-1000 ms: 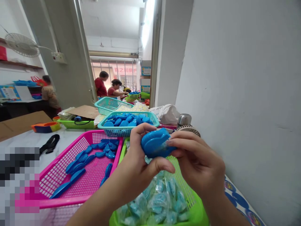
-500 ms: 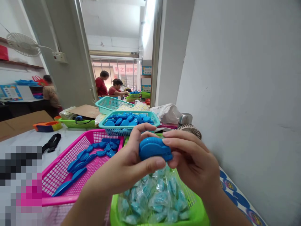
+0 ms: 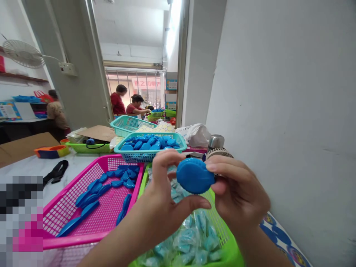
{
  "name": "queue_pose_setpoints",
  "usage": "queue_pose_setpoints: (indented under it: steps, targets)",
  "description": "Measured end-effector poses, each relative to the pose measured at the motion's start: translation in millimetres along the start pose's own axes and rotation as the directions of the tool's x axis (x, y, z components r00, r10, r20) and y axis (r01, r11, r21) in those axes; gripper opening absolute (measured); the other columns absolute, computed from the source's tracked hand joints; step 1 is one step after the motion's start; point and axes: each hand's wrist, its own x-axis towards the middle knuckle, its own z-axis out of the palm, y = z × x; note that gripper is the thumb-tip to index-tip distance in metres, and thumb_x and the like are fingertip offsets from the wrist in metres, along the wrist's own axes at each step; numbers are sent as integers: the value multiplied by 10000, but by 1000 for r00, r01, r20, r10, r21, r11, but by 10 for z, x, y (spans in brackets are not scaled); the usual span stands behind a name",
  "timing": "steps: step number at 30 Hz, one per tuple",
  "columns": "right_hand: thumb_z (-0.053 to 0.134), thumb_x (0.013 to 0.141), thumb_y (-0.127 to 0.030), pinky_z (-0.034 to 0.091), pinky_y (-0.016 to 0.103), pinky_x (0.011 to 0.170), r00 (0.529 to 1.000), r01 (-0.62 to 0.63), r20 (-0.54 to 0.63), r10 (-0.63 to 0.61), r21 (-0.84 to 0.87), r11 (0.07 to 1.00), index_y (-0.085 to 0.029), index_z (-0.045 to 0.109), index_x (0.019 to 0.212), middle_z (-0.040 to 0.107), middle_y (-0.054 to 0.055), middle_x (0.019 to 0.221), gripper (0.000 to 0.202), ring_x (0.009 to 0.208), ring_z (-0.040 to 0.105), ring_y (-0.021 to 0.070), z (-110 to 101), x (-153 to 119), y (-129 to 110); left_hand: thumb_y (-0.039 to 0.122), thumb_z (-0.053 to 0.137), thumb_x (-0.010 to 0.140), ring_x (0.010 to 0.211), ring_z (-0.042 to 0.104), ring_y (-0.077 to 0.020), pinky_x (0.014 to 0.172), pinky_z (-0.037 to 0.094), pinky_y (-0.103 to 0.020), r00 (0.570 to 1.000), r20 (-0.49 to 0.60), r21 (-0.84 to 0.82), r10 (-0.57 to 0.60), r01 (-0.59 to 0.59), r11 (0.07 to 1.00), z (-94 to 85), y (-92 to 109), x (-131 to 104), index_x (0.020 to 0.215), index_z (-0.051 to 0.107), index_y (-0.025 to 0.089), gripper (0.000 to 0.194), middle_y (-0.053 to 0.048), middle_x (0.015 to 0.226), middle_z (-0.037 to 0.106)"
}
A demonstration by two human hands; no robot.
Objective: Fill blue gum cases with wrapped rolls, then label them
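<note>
A blue, scallop-edged, shell-shaped plastic case point(image 3: 195, 176) is held up in front of me with its broad face toward the camera. The thumb and fingers of my right hand point(image 3: 240, 189) pinch its right edge. My left hand point(image 3: 164, 189) is spread around the left side, thumb below the case and index finger above it; whether a finger behind touches it is hidden. Beneath both hands, a green basket point(image 3: 229, 241) holds many light-teal pieces in clear wrappers point(image 3: 191, 237). To the left, blue plastic parts point(image 3: 90, 200) lie in a pink basket point(image 3: 69, 243).
Behind my hands stands a teal basket point(image 3: 150, 155) full of blue cases, with another teal basket point(image 3: 122, 126) beyond. A small fan point(image 3: 219, 152) and a metal flask point(image 3: 216, 141) stand near the right wall point(image 3: 283, 111). Black strap point(image 3: 57, 172) at left. Several people work in the background.
The case has turned from edge-on to showing its broad face and has shifted slightly right. My left thumb has come away from it, while my right hand keeps its pinch.
</note>
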Motion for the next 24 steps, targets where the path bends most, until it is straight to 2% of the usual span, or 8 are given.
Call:
queue_pose_setpoints:
  steps: [2,4,5,7,9,11,17,24]
  targets:
    - [645,958,-123,594,304,883,998,-58,-15,57,-48,997,-261,722,1158,731,29,1035,255,984,699,178,-7,1,9,325,803,874,1231,561,-188,1062,513,-282,974,-88,335,206,-166,928,26,12,9,1261,514,312,483,-43,1283,518]
    - [643,966,-143,590,294,919,991,-134,22,135,-32,990,-289,720,1206,712,31,1118,291,1064,681,175,-23,13,9,312,762,912,1208,610,-178,1062,518,-255,967,-68,457,247,-190,869,11,46,24,1213,595,269,347,-40,1244,614]
    - [640,975,-165,594,291,929,983,-175,59,174,6,985,-303,717,1233,695,37,1184,303,1120,668,179,-34,22,6,318,725,943,1146,657,-162,1010,549,-228,977,-74,428,199,-149,891,-6,63,33,1211,620,266,292,-30,1207,666]
    - [642,986,-203,608,291,945,957,-267,151,249,111,957,-325,716,1266,675,43,1280,314,1200,653,193,-62,42,-4,375,625,1006,948,736,-143,823,618,-196,995,-96,227,-6,28,974,-48,80,57,1235,653,261,258,-20,1109,743]
    - [653,987,-218,625,295,943,914,-381,221,340,182,907,-331,723,1269,713,39,1274,312,1175,688,198,-91,55,-14,458,556,1027,787,751,-140,675,631,-192,969,-52,9,-241,242,970,-89,73,88,1244,693,241,336,-26,1016,779]
    - [690,969,-234,644,293,915,871,-478,229,435,185,859,-313,746,1239,764,39,1206,287,1088,738,198,-115,63,-16,512,636,968,802,757,-165,696,635,-210,930,0,-71,-366,366,928,-125,53,120,1216,741,213,402,-38,974,794]
    - [774,897,-283,681,309,835,817,-566,247,521,173,806,-255,804,1119,806,60,1089,226,959,782,224,-152,111,13,465,805,841,724,760,-171,680,635,-226,834,125,-212,-537,551,807,-146,79,167,1224,770,211,461,-30,846,800]
    - [769,902,-260,670,262,844,801,-591,235,550,172,788,-282,804,1121,809,31,1088,224,958,785,195,-158,113,-16,259,874,757,730,732,-164,693,628,-235,830,67,-291,-553,547,785,-65,198,180,1115,806,166,376,-39,867,803]
